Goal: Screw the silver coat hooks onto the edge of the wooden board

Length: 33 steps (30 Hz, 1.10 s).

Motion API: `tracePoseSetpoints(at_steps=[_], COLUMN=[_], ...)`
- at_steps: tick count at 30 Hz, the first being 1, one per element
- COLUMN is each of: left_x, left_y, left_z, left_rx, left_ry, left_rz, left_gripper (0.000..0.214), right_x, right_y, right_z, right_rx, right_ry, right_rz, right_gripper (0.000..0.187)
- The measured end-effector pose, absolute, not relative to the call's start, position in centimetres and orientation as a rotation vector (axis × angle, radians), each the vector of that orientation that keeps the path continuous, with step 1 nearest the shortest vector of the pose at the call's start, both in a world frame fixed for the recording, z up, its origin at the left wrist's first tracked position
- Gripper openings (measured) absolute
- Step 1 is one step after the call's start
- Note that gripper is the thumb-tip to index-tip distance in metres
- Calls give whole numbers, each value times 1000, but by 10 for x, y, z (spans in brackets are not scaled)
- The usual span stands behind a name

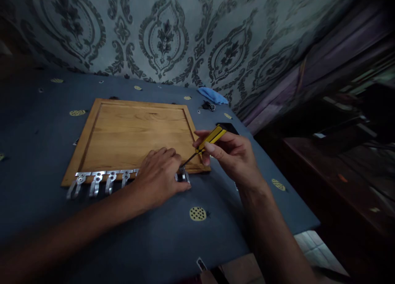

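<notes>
A wooden board (135, 132) with a raised frame lies on a blue cloth-covered table (40, 152). A metal hook rail (98, 181) runs along the board's near edge. My left hand (159, 177) lies on the rail's right part, fingers pressed down on it. My right hand (233, 154) is closed on a yellow-and-black screwdriver (211, 139), whose thin shaft slants down to the rail's right end (184, 175), just beside my left fingertips.
A blue rag (212, 95) and a small dark object (208, 106) lie at the table's far right by the patterned wall. A black flat item (230, 128) sits behind my right hand. The table's right edge drops to dark wooden furniture (333, 173).
</notes>
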<state>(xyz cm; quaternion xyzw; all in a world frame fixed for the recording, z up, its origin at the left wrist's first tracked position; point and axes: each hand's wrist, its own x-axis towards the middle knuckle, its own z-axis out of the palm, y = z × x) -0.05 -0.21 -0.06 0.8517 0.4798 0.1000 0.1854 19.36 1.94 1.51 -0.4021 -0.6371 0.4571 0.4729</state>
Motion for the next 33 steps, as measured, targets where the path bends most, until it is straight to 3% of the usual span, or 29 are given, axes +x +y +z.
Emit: tracePoseSetpoints(at_steps=[16, 26, 30, 33], left_x=[0, 1, 0, -1], left_y=[-2, -2, -2, -1], left_z=[1, 4, 2, 2], left_rx=[2352, 2360, 2360, 2356], left_ry=[1356, 1349, 1356, 1358], left_rz=[244, 194, 209, 211], left_gripper=[35, 40, 40, 38], right_x=[190, 194, 192, 188], right_y=[18, 18, 19, 19], right_z=[17, 17, 16, 15], right_rx=[-963, -921, -908, -917], right_ry=[-1534, -1544, -1536, -1528], right_rz=[1095, 1184, 1137, 1082], right_gripper=[27, 35, 23, 26])
